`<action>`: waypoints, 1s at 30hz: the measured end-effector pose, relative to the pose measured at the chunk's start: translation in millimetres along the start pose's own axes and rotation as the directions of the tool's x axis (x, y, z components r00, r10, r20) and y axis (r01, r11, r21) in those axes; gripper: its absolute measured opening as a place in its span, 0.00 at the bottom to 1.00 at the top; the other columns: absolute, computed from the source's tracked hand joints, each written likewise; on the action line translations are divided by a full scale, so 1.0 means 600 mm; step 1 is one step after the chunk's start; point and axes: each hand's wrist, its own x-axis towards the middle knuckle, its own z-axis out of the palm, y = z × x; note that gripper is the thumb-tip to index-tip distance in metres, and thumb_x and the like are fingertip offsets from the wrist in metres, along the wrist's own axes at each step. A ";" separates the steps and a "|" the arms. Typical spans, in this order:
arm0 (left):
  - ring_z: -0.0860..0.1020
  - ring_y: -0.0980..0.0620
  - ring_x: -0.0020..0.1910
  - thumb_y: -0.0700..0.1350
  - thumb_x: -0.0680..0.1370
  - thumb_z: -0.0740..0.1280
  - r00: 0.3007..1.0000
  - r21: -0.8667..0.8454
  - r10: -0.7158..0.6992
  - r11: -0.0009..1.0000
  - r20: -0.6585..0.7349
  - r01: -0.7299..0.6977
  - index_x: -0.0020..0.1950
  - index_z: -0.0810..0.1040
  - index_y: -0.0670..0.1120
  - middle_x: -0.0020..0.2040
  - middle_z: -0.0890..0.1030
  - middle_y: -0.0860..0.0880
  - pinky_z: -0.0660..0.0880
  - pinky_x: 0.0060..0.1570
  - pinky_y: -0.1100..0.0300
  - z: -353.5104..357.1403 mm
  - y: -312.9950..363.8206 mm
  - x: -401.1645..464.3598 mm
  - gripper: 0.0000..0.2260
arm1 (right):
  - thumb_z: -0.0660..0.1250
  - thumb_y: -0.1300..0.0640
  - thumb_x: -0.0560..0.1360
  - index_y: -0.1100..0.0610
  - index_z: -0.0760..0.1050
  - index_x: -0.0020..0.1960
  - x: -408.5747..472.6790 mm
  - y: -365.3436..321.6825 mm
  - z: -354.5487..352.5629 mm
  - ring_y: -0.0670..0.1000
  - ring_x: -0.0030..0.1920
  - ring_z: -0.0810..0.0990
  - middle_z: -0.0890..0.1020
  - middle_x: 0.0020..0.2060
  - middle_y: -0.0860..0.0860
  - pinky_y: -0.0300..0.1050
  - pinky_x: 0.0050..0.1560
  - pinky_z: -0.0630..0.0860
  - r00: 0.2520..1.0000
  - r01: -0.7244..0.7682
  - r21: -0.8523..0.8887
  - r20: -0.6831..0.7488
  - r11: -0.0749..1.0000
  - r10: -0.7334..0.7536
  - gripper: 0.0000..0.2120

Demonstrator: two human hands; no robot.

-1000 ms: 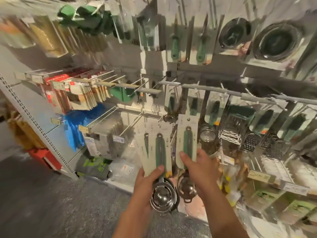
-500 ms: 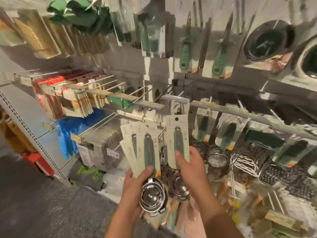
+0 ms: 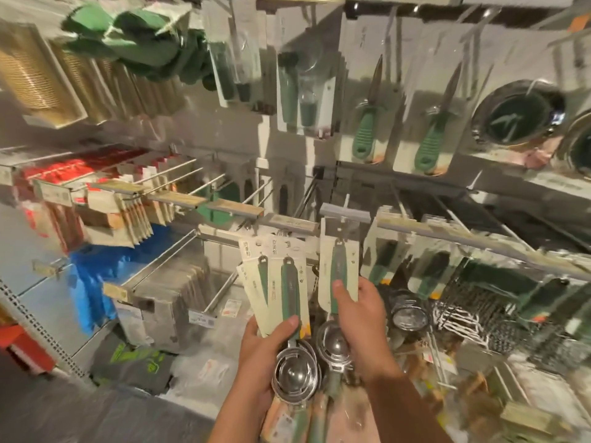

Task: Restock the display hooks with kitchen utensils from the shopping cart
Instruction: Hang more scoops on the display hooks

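Observation:
My left hand (image 3: 265,356) grips a fanned stack of carded scoops (image 3: 275,289), green handles on cream cards with steel bowls (image 3: 295,375) hanging below. My right hand (image 3: 361,318) pinches a single carded scoop (image 3: 337,270), thumb on its green handle, and holds the card's top up against the grey price-tag end of a display hook (image 3: 345,213). Whether the card's hole is over the hook's wire I cannot tell. The shopping cart is out of view.
Hooks to the right carry green-handled utensils, wire whisks (image 3: 460,318) and strainers (image 3: 409,314). Above hang green-handled knives (image 3: 364,135), steel bowls (image 3: 515,116) and green mitts (image 3: 134,43). Red and cream packets (image 3: 83,193) hang left; bare hook rods (image 3: 179,174) stick out nearby.
My right hand has raised the single carded scoop up to the hook's end. My left hand followed upward with the stack. The view has moved closer to the display.

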 end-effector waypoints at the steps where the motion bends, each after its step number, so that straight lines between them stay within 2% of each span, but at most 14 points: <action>1: 0.87 0.40 0.51 0.44 0.62 0.81 1.000 -0.003 -0.007 1.000 0.004 0.007 0.66 0.76 0.47 0.52 0.88 0.44 0.81 0.59 0.39 -0.003 -0.002 0.002 0.34 | 0.68 0.46 0.81 0.50 0.74 0.65 0.006 -0.003 0.002 0.49 0.60 0.80 0.82 0.58 0.43 0.50 0.60 0.77 1.000 0.006 -0.009 -0.016 1.000 -0.006 0.15; 3: 0.87 0.40 0.51 0.44 0.62 0.81 1.000 -0.004 -0.012 1.000 0.014 0.012 0.66 0.76 0.47 0.51 0.88 0.45 0.81 0.59 0.38 -0.006 -0.003 0.004 0.33 | 0.67 0.46 0.82 0.54 0.72 0.67 0.020 -0.016 0.004 0.51 0.63 0.78 0.80 0.61 0.45 0.50 0.65 0.74 0.999 0.009 -0.049 -0.041 0.999 -0.011 0.19; 4: 0.87 0.40 0.51 0.44 0.62 0.81 1.000 0.001 -0.013 1.000 0.016 0.013 0.66 0.76 0.47 0.51 0.88 0.45 0.80 0.60 0.38 -0.009 -0.003 0.004 0.33 | 0.67 0.45 0.82 0.54 0.70 0.73 0.028 -0.021 0.005 0.54 0.67 0.76 0.78 0.68 0.48 0.52 0.68 0.72 0.999 -0.002 -0.065 -0.040 0.998 -0.001 0.24; 6: 0.86 0.39 0.52 0.45 0.61 0.82 1.000 0.004 -0.018 1.000 0.021 0.018 0.66 0.76 0.47 0.52 0.88 0.45 0.79 0.61 0.37 -0.015 -0.004 0.006 0.34 | 0.66 0.43 0.82 0.52 0.59 0.82 0.037 -0.025 0.007 0.57 0.76 0.69 0.68 0.78 0.52 0.56 0.75 0.67 0.999 -0.044 -0.058 -0.007 0.997 0.044 0.33; 8: 0.86 0.39 0.54 0.46 0.60 0.83 0.999 0.012 -0.025 1.000 0.032 0.025 0.66 0.77 0.48 0.54 0.88 0.44 0.79 0.63 0.37 -0.019 -0.006 0.007 0.36 | 0.65 0.42 0.82 0.51 0.56 0.83 0.031 -0.026 0.003 0.56 0.77 0.67 0.65 0.80 0.51 0.55 0.75 0.66 0.997 -0.071 -0.010 0.004 0.997 0.071 0.35; 10: 0.86 0.39 0.54 0.46 0.60 0.83 0.999 0.003 -0.031 1.000 0.043 0.031 0.67 0.76 0.48 0.54 0.87 0.43 0.78 0.64 0.37 -0.020 -0.009 0.007 0.37 | 0.66 0.44 0.82 0.51 0.66 0.78 0.011 -0.020 -0.004 0.52 0.71 0.74 0.73 0.74 0.49 0.51 0.70 0.71 0.996 -0.088 0.035 0.032 0.995 0.087 0.27; 12: 0.86 0.39 0.55 0.44 0.62 0.82 0.998 -0.010 -0.027 1.000 0.056 0.028 0.67 0.77 0.47 0.54 0.87 0.43 0.78 0.64 0.38 -0.017 -0.014 0.004 0.35 | 0.66 0.49 0.83 0.51 0.76 0.68 -0.016 -0.013 -0.007 0.48 0.60 0.81 0.82 0.61 0.47 0.49 0.62 0.77 0.987 -0.131 0.058 0.102 0.990 0.125 0.15; 14: 0.86 0.40 0.55 0.42 0.65 0.81 0.997 -0.012 -0.025 1.000 0.077 0.026 0.67 0.77 0.48 0.55 0.87 0.44 0.78 0.64 0.39 -0.014 -0.019 0.000 0.31 | 0.66 0.53 0.83 0.50 0.80 0.60 -0.041 -0.004 -0.003 0.47 0.54 0.83 0.85 0.54 0.47 0.46 0.54 0.79 0.974 -0.146 0.053 0.182 0.988 0.134 0.07; 17: 0.86 0.41 0.54 0.41 0.66 0.80 0.994 -0.023 -0.026 0.999 0.108 0.029 0.65 0.79 0.50 0.55 0.87 0.44 0.80 0.62 0.41 -0.011 -0.024 -0.010 0.28 | 0.67 0.55 0.83 0.51 0.81 0.57 -0.063 0.002 0.008 0.45 0.54 0.84 0.86 0.54 0.47 0.45 0.55 0.79 0.961 -0.143 0.039 0.246 0.989 0.129 0.06; 19: 0.86 0.42 0.54 0.41 0.66 0.79 0.993 -0.013 -0.016 1.000 0.119 0.018 0.64 0.80 0.50 0.55 0.87 0.44 0.80 0.60 0.43 -0.010 -0.024 -0.017 0.27 | 0.67 0.54 0.82 0.52 0.80 0.59 -0.071 0.005 0.014 0.44 0.53 0.85 0.86 0.53 0.47 0.43 0.54 0.79 0.953 -0.136 0.053 0.279 0.989 0.116 0.07; 22: 0.86 0.42 0.55 0.42 0.66 0.79 0.992 0.008 -0.011 1.000 0.128 0.010 0.65 0.79 0.49 0.56 0.87 0.44 0.80 0.61 0.43 -0.014 -0.023 -0.022 0.28 | 0.69 0.56 0.82 0.55 0.79 0.61 -0.076 0.014 0.022 0.49 0.53 0.87 0.87 0.53 0.51 0.48 0.57 0.82 0.946 -0.148 0.116 0.306 0.982 0.107 0.09; 25: 0.85 0.41 0.56 0.43 0.66 0.80 0.992 0.021 -0.008 1.000 0.123 0.005 0.67 0.79 0.47 0.56 0.87 0.43 0.78 0.64 0.40 -0.018 -0.024 -0.023 0.29 | 0.69 0.57 0.82 0.57 0.80 0.60 -0.077 0.017 0.028 0.51 0.52 0.87 0.88 0.51 0.52 0.49 0.55 0.82 0.935 -0.154 0.140 0.340 0.978 0.099 0.09; 30: 0.85 0.42 0.57 0.49 0.72 0.74 0.993 -0.021 -0.032 0.999 0.109 0.035 0.68 0.78 0.48 0.58 0.87 0.44 0.79 0.64 0.41 -0.018 -0.023 -0.027 0.25 | 0.70 0.54 0.81 0.57 0.80 0.59 -0.070 0.035 0.037 0.55 0.56 0.86 0.88 0.52 0.53 0.60 0.64 0.79 0.939 -0.148 0.123 0.329 0.981 0.100 0.09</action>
